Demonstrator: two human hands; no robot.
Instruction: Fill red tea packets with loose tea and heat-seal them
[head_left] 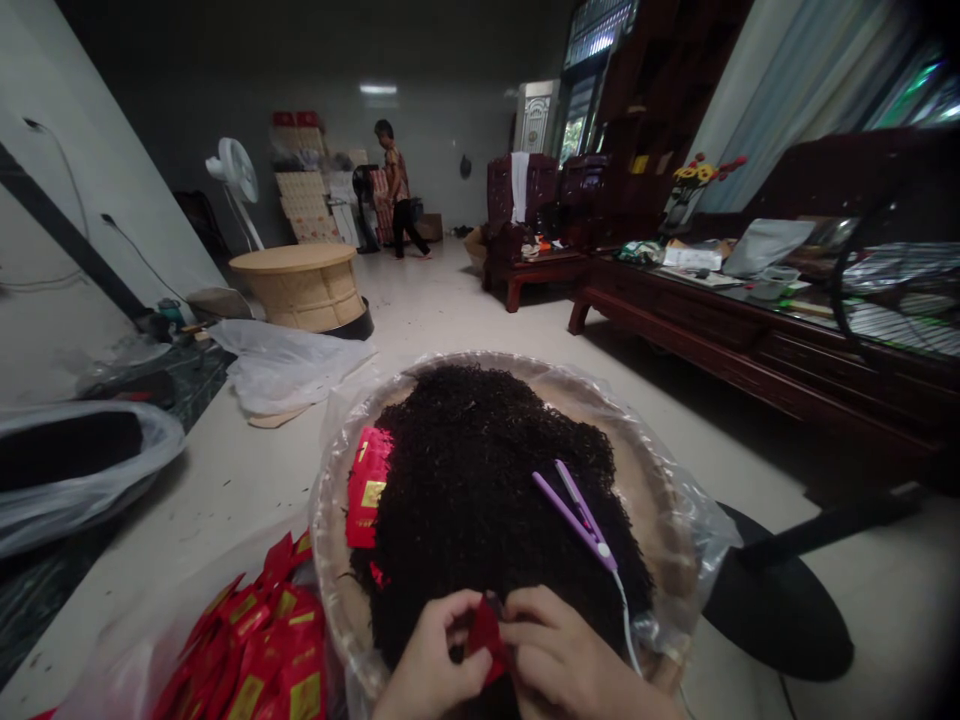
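My left hand pinches a small red packet near the front of a round, plastic-lined woven tray. From the other side, the closed fingers of my right hand grip the same packet. Beneath both hands spreads a heap of dark loose tea leaves. A purple mini hair straightener lies on the leaves to the right, its jaws apart and its white cord running toward me. Flat red packets with gold labels rest at the heap's left edge.
Many red packets fill a clear bag at the lower left. Left of it sits another plastic-lined container of dark leaves. A black stand base is close on the right. Farther off are a round table, a white fan and a person.
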